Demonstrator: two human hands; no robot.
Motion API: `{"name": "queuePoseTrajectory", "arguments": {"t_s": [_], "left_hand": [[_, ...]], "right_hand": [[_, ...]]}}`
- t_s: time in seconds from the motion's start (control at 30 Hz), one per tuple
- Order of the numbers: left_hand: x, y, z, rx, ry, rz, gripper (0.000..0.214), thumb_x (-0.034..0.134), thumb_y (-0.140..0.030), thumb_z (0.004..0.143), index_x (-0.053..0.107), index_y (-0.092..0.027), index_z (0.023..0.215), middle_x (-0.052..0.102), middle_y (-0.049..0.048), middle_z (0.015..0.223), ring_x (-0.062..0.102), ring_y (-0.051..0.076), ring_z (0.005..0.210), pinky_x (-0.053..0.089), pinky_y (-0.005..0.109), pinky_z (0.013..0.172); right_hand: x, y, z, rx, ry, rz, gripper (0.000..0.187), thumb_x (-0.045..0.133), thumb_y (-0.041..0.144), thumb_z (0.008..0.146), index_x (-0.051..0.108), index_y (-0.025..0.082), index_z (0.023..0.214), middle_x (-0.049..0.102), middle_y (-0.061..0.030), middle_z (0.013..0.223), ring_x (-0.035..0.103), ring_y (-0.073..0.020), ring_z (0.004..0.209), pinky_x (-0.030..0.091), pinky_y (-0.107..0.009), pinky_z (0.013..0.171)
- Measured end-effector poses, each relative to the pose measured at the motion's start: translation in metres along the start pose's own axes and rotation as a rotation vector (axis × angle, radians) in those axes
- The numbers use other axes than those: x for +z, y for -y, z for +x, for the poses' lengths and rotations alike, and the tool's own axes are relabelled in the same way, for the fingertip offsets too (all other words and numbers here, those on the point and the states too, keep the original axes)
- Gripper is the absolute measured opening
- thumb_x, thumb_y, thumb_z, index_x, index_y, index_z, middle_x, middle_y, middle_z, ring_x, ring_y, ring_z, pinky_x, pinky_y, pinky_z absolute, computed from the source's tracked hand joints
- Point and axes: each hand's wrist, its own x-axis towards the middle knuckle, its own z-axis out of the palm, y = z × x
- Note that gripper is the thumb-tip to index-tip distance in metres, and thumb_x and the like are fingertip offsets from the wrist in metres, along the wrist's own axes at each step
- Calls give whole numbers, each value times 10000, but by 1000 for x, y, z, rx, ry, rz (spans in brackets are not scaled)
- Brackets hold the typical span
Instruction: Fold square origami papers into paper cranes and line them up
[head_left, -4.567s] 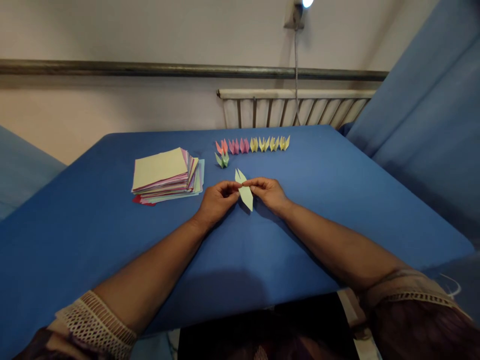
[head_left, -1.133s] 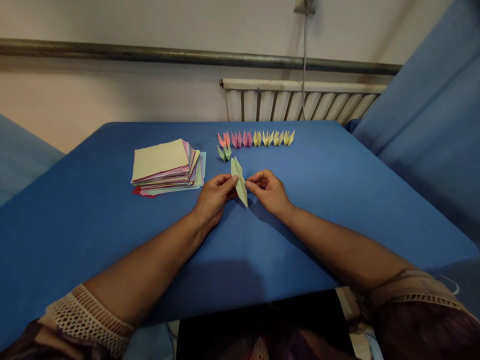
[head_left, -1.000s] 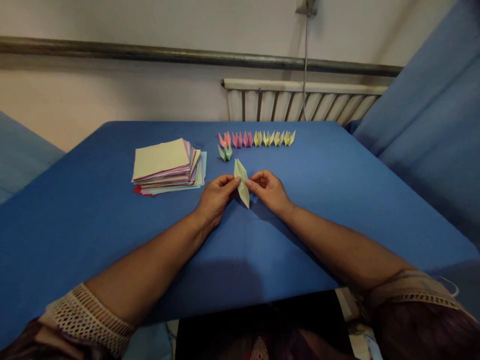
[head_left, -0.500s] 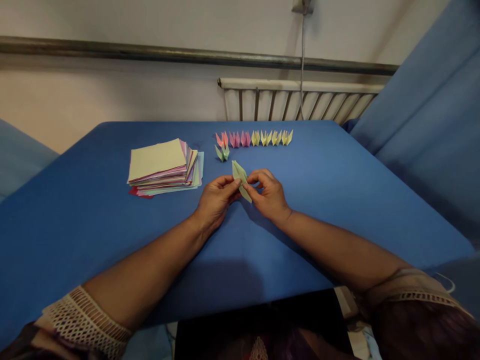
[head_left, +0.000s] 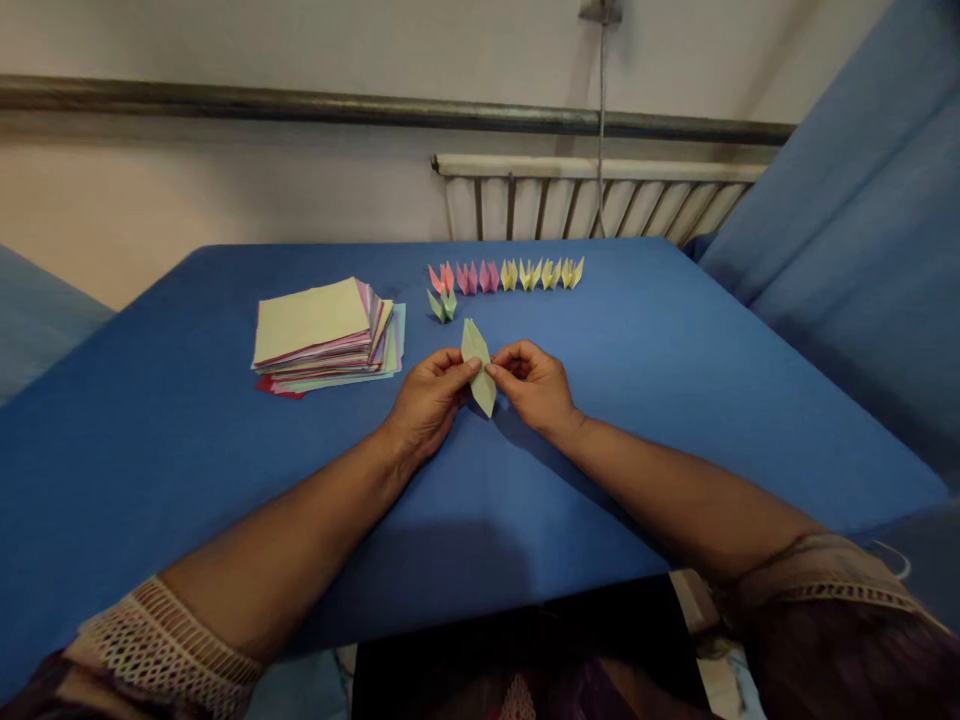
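Note:
A pale green folded paper piece, long and pointed at both ends, stands nearly upright between my hands near the middle of the blue table. My left hand pinches its left side with thumb and fingers. On the other side my right hand pinches it the same way. Both wrists rest low on the table.
A stack of coloured square paper sheets lies left of my hands. Behind them runs a row of folded paper figures, pink then yellow, with one green figure in front. A radiator and a wall stand behind; blue fabric rises at right.
The folded green piece has been turned and worked between my fingertips, from tilted and partly flattened to more upright. My hands stayed in the same spot.

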Motion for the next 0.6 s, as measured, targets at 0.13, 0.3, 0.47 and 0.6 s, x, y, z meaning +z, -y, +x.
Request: {"name": "queuePoseTrajectory", "arguments": {"t_s": [0.13,0.3,0.47,0.6], "left_hand": [[1,0,0,0,-39,22,328,874,-283,598,658,-130,792,684,-2,740,632,105,666,512,245,715],[-1,-1,2,66,-62,121,446,856,-278,608,622,-164,971,698,-14,722,642,124,630,510,261,675],[-7,-3,6,277,-47,382,232,794,-243,659,655,-172,830,677,-26,700,614,106,654,478,227,679],[-14,0,10,299,-21,550,133,746,-251,704,737,-168,807,716,17,789,631,130,724,488,249,732]], "right_hand": [[3,-2,0,59,6,75,236,727,384,731,573,221,803,604,34,705,566,-120,627,464,-269,620],[2,2,5,70,44,223,237,731,327,702,531,230,784,577,55,679,546,-108,612,458,-258,617],[-6,3,14,67,105,288,177,727,279,681,582,224,766,602,46,689,557,-112,658,465,-260,658],[-13,-2,17,82,162,243,127,706,307,714,666,213,790,658,17,746,589,-124,702,482,-288,709]]}}
